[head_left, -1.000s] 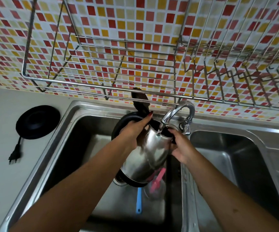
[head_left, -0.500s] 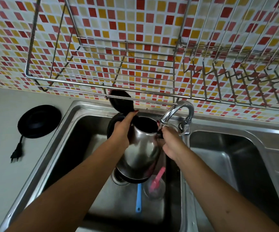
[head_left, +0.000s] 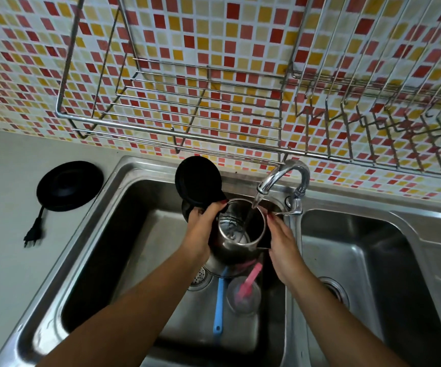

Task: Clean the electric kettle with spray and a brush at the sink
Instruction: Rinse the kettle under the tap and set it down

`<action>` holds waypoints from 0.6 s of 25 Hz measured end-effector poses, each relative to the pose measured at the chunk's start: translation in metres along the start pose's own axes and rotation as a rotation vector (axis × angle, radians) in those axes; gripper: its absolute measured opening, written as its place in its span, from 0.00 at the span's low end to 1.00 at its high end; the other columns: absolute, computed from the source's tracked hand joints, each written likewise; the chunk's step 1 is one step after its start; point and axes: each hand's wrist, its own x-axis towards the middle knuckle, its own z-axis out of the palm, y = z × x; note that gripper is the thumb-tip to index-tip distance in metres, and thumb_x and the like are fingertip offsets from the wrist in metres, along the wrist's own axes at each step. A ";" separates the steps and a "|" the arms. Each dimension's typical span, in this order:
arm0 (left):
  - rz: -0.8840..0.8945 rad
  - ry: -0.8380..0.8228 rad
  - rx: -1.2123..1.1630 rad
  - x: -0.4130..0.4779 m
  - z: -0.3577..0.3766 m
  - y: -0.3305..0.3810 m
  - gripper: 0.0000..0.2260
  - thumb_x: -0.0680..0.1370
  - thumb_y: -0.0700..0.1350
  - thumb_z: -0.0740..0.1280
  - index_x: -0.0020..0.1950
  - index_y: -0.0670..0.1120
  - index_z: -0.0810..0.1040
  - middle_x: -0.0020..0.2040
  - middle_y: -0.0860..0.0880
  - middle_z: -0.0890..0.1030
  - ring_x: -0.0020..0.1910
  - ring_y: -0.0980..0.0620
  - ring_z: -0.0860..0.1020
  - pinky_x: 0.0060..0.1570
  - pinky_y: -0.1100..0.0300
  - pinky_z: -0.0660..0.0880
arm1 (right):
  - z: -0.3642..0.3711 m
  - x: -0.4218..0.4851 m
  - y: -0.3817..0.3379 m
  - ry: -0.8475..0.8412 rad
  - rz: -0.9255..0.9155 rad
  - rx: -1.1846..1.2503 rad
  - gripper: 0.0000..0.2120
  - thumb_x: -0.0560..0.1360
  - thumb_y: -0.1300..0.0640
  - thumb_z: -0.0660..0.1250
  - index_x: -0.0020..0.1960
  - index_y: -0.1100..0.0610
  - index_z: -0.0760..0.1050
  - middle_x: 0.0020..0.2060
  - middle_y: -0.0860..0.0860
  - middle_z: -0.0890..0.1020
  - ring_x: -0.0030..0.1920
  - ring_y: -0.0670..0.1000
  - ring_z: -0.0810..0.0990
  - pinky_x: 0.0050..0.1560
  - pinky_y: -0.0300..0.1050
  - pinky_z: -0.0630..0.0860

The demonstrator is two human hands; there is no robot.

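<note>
Kettle upright, mouth up under tap; left hand grips handle, right hand clasps side.

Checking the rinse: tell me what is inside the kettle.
Water from the tap falls into the kettle; its shiny steel inner wall shows on the left. The right half is dark, so the bottom and water level cannot be told. The left hand hides the left rim.

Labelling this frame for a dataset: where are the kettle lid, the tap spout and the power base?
kettle lid (head_left: pixel 197 178), head view, middle of the open black lid
tap spout (head_left: pixel 277 174), head view, curved chrome neck
power base (head_left: pixel 70 185), head view, centre of the black disc
</note>
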 end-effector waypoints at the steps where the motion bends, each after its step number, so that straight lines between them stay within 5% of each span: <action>1: 0.003 -0.004 0.004 -0.001 0.000 -0.002 0.31 0.64 0.46 0.77 0.63 0.41 0.73 0.53 0.41 0.83 0.53 0.43 0.83 0.60 0.44 0.77 | -0.004 0.003 -0.005 0.024 0.013 -0.061 0.13 0.79 0.49 0.60 0.56 0.51 0.80 0.55 0.50 0.83 0.58 0.49 0.80 0.59 0.43 0.73; 3: 0.004 -0.017 0.013 -0.003 0.001 -0.003 0.33 0.60 0.48 0.78 0.62 0.42 0.72 0.55 0.40 0.83 0.55 0.42 0.82 0.61 0.44 0.76 | -0.011 0.018 -0.015 0.110 0.092 -0.120 0.09 0.79 0.53 0.61 0.54 0.52 0.79 0.48 0.51 0.83 0.52 0.51 0.81 0.49 0.40 0.76; 6: 0.021 -0.025 0.044 -0.004 0.002 -0.003 0.30 0.60 0.48 0.78 0.59 0.44 0.72 0.56 0.41 0.82 0.56 0.43 0.81 0.62 0.44 0.75 | -0.017 0.039 -0.026 0.208 0.329 0.161 0.05 0.78 0.60 0.61 0.47 0.58 0.75 0.38 0.54 0.78 0.39 0.52 0.78 0.32 0.38 0.79; 11: 0.022 -0.019 0.034 -0.006 0.003 -0.002 0.25 0.63 0.47 0.76 0.56 0.47 0.72 0.54 0.44 0.82 0.55 0.45 0.81 0.61 0.47 0.76 | -0.030 0.029 -0.054 0.297 0.284 0.741 0.04 0.77 0.63 0.60 0.44 0.61 0.72 0.43 0.58 0.77 0.45 0.53 0.79 0.53 0.47 0.78; 15: 0.029 -0.031 0.033 -0.003 -0.002 0.000 0.34 0.59 0.49 0.78 0.62 0.44 0.72 0.57 0.43 0.82 0.57 0.44 0.81 0.63 0.43 0.74 | -0.043 0.002 -0.058 0.334 0.179 0.814 0.05 0.77 0.60 0.58 0.43 0.59 0.70 0.51 0.59 0.79 0.62 0.58 0.76 0.65 0.49 0.72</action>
